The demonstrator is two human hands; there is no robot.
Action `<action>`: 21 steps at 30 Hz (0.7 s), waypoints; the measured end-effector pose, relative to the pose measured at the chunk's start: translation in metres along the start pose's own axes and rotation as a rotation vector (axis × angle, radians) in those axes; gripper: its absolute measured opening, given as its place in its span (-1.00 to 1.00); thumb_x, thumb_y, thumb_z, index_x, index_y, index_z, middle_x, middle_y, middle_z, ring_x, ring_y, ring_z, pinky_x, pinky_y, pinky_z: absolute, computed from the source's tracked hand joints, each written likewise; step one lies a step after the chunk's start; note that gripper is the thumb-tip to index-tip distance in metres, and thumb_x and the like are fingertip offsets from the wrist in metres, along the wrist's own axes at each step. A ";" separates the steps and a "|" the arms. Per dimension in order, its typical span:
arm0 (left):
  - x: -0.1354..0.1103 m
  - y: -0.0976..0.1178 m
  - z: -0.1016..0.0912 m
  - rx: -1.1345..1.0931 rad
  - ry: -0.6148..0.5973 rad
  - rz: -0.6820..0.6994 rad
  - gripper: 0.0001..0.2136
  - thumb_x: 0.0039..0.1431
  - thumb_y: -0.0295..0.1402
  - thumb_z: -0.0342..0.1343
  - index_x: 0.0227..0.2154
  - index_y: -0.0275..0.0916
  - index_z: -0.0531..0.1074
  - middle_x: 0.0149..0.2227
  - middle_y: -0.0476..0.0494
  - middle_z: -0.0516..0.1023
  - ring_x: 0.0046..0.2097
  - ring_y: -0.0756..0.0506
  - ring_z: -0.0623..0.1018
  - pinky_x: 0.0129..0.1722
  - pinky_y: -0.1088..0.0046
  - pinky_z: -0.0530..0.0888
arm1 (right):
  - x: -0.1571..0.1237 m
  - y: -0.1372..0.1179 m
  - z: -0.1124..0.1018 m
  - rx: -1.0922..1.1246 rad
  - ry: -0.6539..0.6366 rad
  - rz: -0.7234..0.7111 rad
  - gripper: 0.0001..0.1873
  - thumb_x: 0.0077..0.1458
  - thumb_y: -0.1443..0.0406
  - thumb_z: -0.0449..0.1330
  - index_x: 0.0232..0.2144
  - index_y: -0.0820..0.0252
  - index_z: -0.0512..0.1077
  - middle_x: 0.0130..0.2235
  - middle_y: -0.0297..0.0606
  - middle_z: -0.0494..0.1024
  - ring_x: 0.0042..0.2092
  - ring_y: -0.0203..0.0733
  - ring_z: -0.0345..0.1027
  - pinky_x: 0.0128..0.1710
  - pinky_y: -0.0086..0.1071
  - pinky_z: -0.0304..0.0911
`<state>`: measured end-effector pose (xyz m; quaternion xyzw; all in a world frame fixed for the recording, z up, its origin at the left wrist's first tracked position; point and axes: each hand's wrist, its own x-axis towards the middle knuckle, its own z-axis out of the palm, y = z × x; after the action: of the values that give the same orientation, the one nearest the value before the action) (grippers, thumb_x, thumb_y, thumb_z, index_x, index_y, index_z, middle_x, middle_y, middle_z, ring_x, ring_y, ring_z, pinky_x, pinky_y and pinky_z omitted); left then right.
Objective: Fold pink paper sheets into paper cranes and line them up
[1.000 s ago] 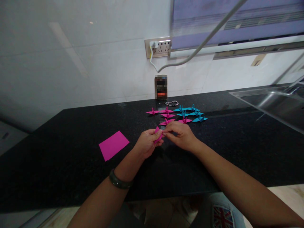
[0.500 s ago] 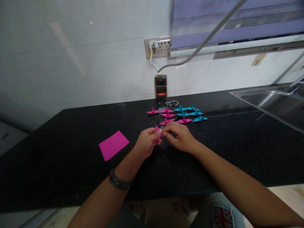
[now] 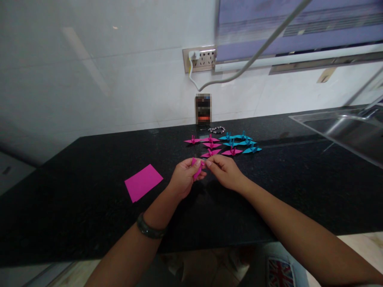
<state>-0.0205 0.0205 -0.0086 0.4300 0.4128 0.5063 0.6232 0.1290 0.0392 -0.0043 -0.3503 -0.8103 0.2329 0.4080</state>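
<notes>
My left hand (image 3: 184,177) is closed on a small folded piece of pink paper (image 3: 196,167), thumb on top and fingers beneath. My right hand (image 3: 224,170) has thumb and forefinger pinched at the paper's right-hand tip; the fingertips hide the very end. Just beyond the hands, several pink paper cranes (image 3: 212,146) and several blue paper cranes (image 3: 231,142) stand in loose rows, pink on the left and mostly blue on the right. To the left of my left hand lies a stack of flat pink paper (image 3: 143,182).
A beaded bracelet (image 3: 216,130) lies behind the cranes on the black countertop (image 3: 98,159). A phone-like upright object (image 3: 203,109), blurred out, leans on the wall below a socket panel (image 3: 200,58). A cable (image 3: 239,72) hangs above; a sink (image 3: 344,131) is at right.
The folded pink paper has turned slightly in my left hand, with a small point now showing toward the right. My right fingertips have shifted a little rightward. The cranes and paper stack stay put.
</notes>
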 end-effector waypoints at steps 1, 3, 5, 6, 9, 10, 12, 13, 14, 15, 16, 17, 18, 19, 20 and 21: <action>0.000 0.000 0.000 0.008 -0.011 0.003 -0.80 0.00 -0.32 0.08 -0.34 -0.34 0.38 -0.41 -0.08 0.45 -0.53 0.11 0.44 -0.52 0.60 0.39 | 0.000 0.001 0.000 0.002 0.000 0.010 -0.78 0.10 0.33 -0.04 -0.50 0.26 0.35 -0.50 -0.32 0.37 -0.44 -0.35 0.22 -0.42 -0.47 0.10; 0.000 0.000 0.000 0.031 -0.032 0.017 -0.76 0.00 -0.32 0.07 -0.26 -0.33 0.37 -0.39 -0.10 0.46 -0.50 0.08 0.46 -0.48 0.57 0.41 | 0.001 0.003 0.000 0.006 0.000 0.020 -0.75 0.11 0.31 -0.06 -0.50 0.26 0.34 -0.50 -0.32 0.37 -0.44 -0.35 0.22 -0.42 -0.47 0.09; 0.000 0.000 0.000 0.056 -0.052 0.035 -0.69 -0.01 -0.33 0.08 -0.17 -0.30 0.32 -0.40 -0.09 0.46 -0.48 0.07 0.47 -0.46 0.55 0.42 | 0.001 0.004 0.001 0.011 0.001 0.033 -0.76 0.11 0.29 -0.04 -0.50 0.26 0.34 -0.50 -0.32 0.37 -0.45 -0.35 0.21 -0.43 -0.48 0.09; 0.000 0.000 0.001 0.070 -0.063 0.042 -0.65 -0.02 -0.34 0.09 -0.13 -0.28 0.29 -0.41 -0.07 0.46 -0.48 0.06 0.48 -0.46 0.53 0.43 | 0.000 0.004 0.001 0.014 0.002 0.041 -0.78 0.09 0.28 -0.02 -0.49 0.26 0.34 -0.49 -0.32 0.38 -0.45 -0.35 0.21 -0.44 -0.48 0.08; -0.002 0.001 0.003 0.113 -0.081 0.050 -0.57 -0.05 -0.37 0.12 -0.06 -0.27 0.22 -0.47 -0.02 0.45 -0.50 0.04 0.48 -0.47 0.50 0.44 | -0.001 0.002 0.001 0.007 0.012 0.044 -0.83 0.05 0.29 0.04 -0.50 0.25 0.34 -0.51 -0.34 0.37 -0.47 -0.36 0.20 -0.46 -0.49 0.08; -0.003 0.001 0.004 0.122 -0.082 0.050 -0.56 -0.05 -0.38 0.12 -0.06 -0.27 0.21 -0.49 -0.01 0.44 -0.51 0.03 0.48 -0.48 0.50 0.44 | -0.001 0.002 0.001 -0.006 0.021 0.039 -0.83 0.04 0.30 0.04 -0.53 0.25 0.34 -0.52 -0.35 0.36 -0.48 -0.36 0.19 -0.47 -0.49 0.07; -0.004 0.001 0.005 0.127 -0.081 0.051 -0.57 -0.05 -0.37 0.12 -0.08 -0.28 0.21 -0.50 -0.01 0.44 -0.51 0.03 0.49 -0.48 0.51 0.44 | -0.002 0.000 0.001 -0.048 0.052 0.029 -0.79 0.03 0.32 0.05 -0.60 0.25 0.30 -0.57 -0.37 0.32 -0.51 -0.38 0.15 -0.49 -0.49 0.04; -0.004 0.001 0.006 0.120 -0.082 0.053 -0.58 -0.05 -0.36 0.12 -0.09 -0.28 0.21 -0.49 -0.01 0.44 -0.51 0.03 0.49 -0.48 0.51 0.44 | -0.002 0.000 0.002 -0.066 0.069 0.026 -0.77 0.03 0.32 0.06 -0.63 0.25 0.29 -0.59 -0.38 0.31 -0.52 -0.38 0.14 -0.50 -0.49 0.02; -0.004 0.001 0.006 0.112 -0.078 0.053 -0.59 -0.05 -0.35 0.12 -0.10 -0.27 0.21 -0.47 -0.02 0.45 -0.50 0.03 0.49 -0.47 0.51 0.44 | -0.002 0.001 0.002 -0.075 0.089 0.027 -0.77 0.02 0.32 0.07 -0.64 0.25 0.28 -0.60 -0.38 0.30 -0.53 -0.38 0.13 -0.51 -0.49 0.01; -0.004 0.001 0.006 0.106 -0.065 0.052 -0.59 -0.06 -0.34 0.13 -0.11 -0.27 0.21 -0.45 -0.03 0.45 -0.49 0.03 0.50 -0.46 0.50 0.45 | -0.002 0.001 0.003 -0.073 0.110 0.031 -0.77 0.02 0.31 0.08 -0.64 0.25 0.29 -0.60 -0.38 0.30 -0.53 -0.38 0.13 -0.51 -0.49 0.01; -0.003 0.001 0.005 0.105 -0.037 0.051 -0.59 -0.07 -0.33 0.14 -0.13 -0.26 0.20 -0.44 -0.03 0.45 -0.49 0.03 0.50 -0.47 0.51 0.44 | -0.002 0.003 0.003 -0.061 0.136 0.040 -0.77 0.02 0.30 0.08 -0.63 0.25 0.29 -0.60 -0.38 0.31 -0.53 -0.38 0.14 -0.52 -0.49 0.02; -0.002 0.000 0.004 0.113 0.008 0.049 -0.60 -0.09 -0.31 0.16 -0.16 -0.25 0.21 -0.43 -0.03 0.45 -0.50 0.03 0.50 -0.50 0.52 0.44 | -0.001 0.004 0.004 -0.043 0.164 0.052 -0.78 0.02 0.29 0.09 -0.62 0.25 0.30 -0.60 -0.38 0.31 -0.53 -0.38 0.15 -0.52 -0.49 0.03; -0.002 0.000 0.003 0.133 0.065 0.051 -0.61 -0.11 -0.29 0.17 -0.20 -0.25 0.21 -0.45 -0.01 0.44 -0.52 0.03 0.49 -0.54 0.53 0.42 | -0.001 0.006 0.004 -0.021 0.192 0.064 -0.79 0.02 0.29 0.09 -0.60 0.24 0.32 -0.59 -0.37 0.33 -0.52 -0.37 0.16 -0.51 -0.49 0.05; -0.001 0.000 0.002 0.166 0.122 0.055 -0.63 -0.14 -0.28 0.18 -0.25 -0.26 0.23 -0.49 0.01 0.42 -0.55 0.04 0.47 -0.58 0.56 0.40 | 0.000 0.007 0.004 -0.002 0.215 0.071 -0.80 0.02 0.28 0.09 -0.58 0.24 0.34 -0.57 -0.36 0.35 -0.51 -0.36 0.18 -0.51 -0.49 0.07; 0.000 -0.001 0.001 0.205 0.166 0.056 -0.66 -0.15 -0.26 0.19 -0.32 -0.27 0.25 -0.53 0.03 0.40 -0.58 0.05 0.45 -0.62 0.58 0.37 | 0.000 0.008 0.004 0.011 0.230 0.066 -0.82 0.02 0.27 0.09 -0.56 0.23 0.36 -0.55 -0.34 0.38 -0.49 -0.35 0.20 -0.49 -0.48 0.09; 0.000 -0.001 0.000 0.244 0.184 0.051 -0.69 -0.16 -0.25 0.19 -0.38 -0.29 0.27 -0.58 0.05 0.37 -0.61 0.06 0.42 -0.64 0.60 0.34 | 0.000 0.009 0.004 0.019 0.232 0.051 -0.83 0.01 0.27 0.10 -0.54 0.23 0.37 -0.52 -0.32 0.40 -0.47 -0.34 0.23 -0.47 -0.47 0.12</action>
<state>-0.0205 0.0206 -0.0093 0.4648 0.5155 0.5051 0.5128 0.1291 0.0450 -0.0123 -0.3915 -0.7461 0.2089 0.4965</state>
